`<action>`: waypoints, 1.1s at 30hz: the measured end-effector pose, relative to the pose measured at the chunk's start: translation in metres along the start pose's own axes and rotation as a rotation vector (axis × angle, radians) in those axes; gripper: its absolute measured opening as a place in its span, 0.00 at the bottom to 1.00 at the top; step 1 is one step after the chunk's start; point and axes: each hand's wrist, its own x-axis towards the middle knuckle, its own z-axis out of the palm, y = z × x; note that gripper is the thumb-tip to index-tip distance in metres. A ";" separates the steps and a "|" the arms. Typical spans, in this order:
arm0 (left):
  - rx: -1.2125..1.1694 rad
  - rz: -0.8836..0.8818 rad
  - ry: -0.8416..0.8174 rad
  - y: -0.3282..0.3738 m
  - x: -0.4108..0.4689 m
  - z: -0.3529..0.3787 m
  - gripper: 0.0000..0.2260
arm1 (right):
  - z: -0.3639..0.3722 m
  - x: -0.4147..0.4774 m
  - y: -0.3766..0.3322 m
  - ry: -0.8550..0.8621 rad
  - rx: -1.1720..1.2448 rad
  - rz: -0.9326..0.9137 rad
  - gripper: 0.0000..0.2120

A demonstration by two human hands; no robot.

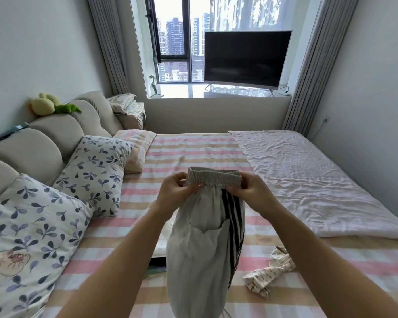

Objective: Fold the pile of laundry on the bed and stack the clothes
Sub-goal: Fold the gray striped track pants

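I hold up a pair of light grey trousers [198, 253] with black side stripes and a back pocket, hanging in the air over the striped bed [129, 226]. My left hand [175, 193] pinches the left end of the elastic waistband. My right hand [251, 191] grips the right end of it. The trouser legs hang down towards me and run out of the bottom of the view. A crumpled cream garment with a small print [269, 271] lies on the bed at the lower right. Folded pale clothes [163, 237] show partly behind the trousers.
Two leaf-print pillows [94, 175] and a striped pillow [136, 148] lean on the padded headboard [44, 143] at the left. A pink blanket [308, 180] covers the bed's right side. A television [246, 57] stands on the window sill beyond.
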 end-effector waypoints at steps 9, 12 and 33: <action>0.120 0.017 0.046 0.078 0.121 0.008 0.10 | -0.032 0.130 -0.034 0.254 -0.233 -0.150 0.13; 0.049 0.046 0.060 0.095 0.139 0.013 0.11 | -0.044 0.154 -0.047 0.290 -0.237 -0.190 0.12; 0.181 -0.494 -0.036 -0.154 0.079 0.023 0.12 | 0.032 0.075 0.176 -0.016 -0.143 0.455 0.16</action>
